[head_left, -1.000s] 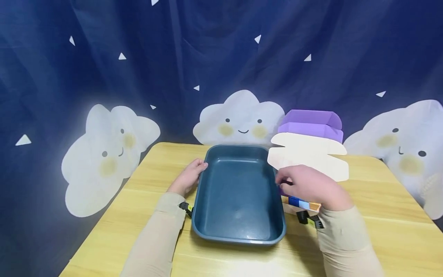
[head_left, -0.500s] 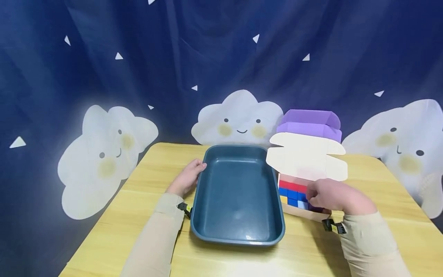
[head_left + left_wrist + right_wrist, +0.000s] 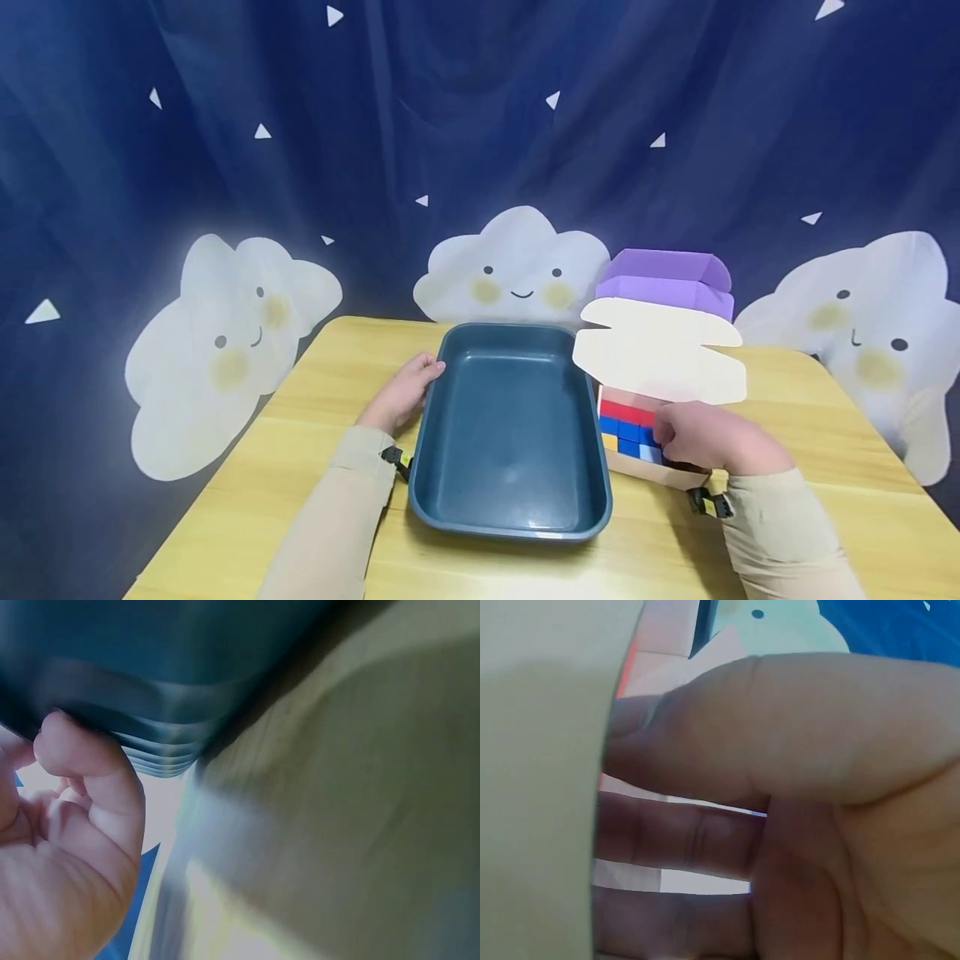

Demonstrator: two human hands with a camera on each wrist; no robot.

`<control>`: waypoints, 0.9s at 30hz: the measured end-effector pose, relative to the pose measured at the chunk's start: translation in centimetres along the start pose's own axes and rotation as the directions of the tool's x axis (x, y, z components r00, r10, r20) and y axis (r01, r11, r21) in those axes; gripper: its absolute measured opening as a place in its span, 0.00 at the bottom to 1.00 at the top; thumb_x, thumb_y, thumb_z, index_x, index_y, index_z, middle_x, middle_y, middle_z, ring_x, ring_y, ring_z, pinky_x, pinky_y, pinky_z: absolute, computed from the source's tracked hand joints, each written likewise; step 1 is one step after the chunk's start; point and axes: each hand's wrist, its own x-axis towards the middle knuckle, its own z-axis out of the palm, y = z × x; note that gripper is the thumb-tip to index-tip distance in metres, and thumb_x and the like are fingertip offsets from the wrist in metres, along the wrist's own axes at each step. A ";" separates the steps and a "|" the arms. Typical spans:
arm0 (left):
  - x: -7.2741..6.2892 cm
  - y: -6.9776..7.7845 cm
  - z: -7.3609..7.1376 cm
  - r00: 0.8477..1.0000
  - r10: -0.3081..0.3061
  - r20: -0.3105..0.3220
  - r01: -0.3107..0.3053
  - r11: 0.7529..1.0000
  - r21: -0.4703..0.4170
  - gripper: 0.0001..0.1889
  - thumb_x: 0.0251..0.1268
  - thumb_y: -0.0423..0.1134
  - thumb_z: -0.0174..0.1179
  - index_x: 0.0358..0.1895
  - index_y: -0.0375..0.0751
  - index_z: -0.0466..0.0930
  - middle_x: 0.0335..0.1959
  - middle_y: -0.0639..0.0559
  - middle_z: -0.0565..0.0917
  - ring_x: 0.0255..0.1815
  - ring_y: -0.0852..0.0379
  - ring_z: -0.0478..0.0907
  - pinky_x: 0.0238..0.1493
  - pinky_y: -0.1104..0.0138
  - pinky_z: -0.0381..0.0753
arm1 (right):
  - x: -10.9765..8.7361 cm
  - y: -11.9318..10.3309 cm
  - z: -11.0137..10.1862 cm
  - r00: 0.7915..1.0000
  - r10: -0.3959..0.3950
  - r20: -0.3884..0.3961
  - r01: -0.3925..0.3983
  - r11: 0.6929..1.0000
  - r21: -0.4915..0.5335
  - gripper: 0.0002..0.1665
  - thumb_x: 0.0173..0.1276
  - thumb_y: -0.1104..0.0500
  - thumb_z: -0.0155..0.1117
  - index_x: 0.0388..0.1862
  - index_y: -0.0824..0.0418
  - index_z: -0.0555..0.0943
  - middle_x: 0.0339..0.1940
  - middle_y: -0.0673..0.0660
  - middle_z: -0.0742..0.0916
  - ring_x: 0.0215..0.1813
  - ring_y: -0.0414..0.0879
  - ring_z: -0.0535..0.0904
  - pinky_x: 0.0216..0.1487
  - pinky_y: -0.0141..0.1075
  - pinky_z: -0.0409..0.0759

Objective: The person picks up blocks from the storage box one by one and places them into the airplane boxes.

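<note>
A deep blue-green plastic tray [image 3: 512, 532] stands on the wooden table, with bare floor showing inside. My left hand [image 3: 401, 393] holds its left rim; in the left wrist view the thumb [image 3: 82, 754] presses under the tray's edge. To the right of the tray lies an open cardboard box [image 3: 654, 470], holding red, blue, light-blue and yellow blocks [image 3: 628, 430] in rows. My right hand [image 3: 712, 435] reaches down into the box's right part. Its fingertips are hidden behind the box wall [image 3: 540, 787] in the right wrist view, so I cannot tell what they grip.
The box's lid [image 3: 660, 354], white inside with a purple flap [image 3: 663, 283], stands folded back behind the blocks. It overlaps the tray's far right corner in the head view. A dark blue curtain [image 3: 480, 108] with clouds hangs behind the table [image 3: 247, 517].
My right hand has moved from beside the tray's right rim rightward and down into the box, uncovering the coloured blocks. My left hand keeps its place on the tray. The head view has tilted slightly.
</note>
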 end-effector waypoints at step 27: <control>-0.6 0.1 -2.2 1.000 0.026 -0.001 -0.026 0.999 -0.045 0.10 0.82 0.42 0.48 0.43 0.39 0.67 0.34 0.49 0.74 0.32 0.55 0.74 0.34 0.66 0.76 | 0.1 -1.9 -1.0 1.000 -0.029 -0.013 0.030 0.997 0.075 0.04 0.72 0.59 0.62 0.35 0.55 0.79 0.24 0.51 0.80 0.20 0.45 0.77 0.34 0.42 0.74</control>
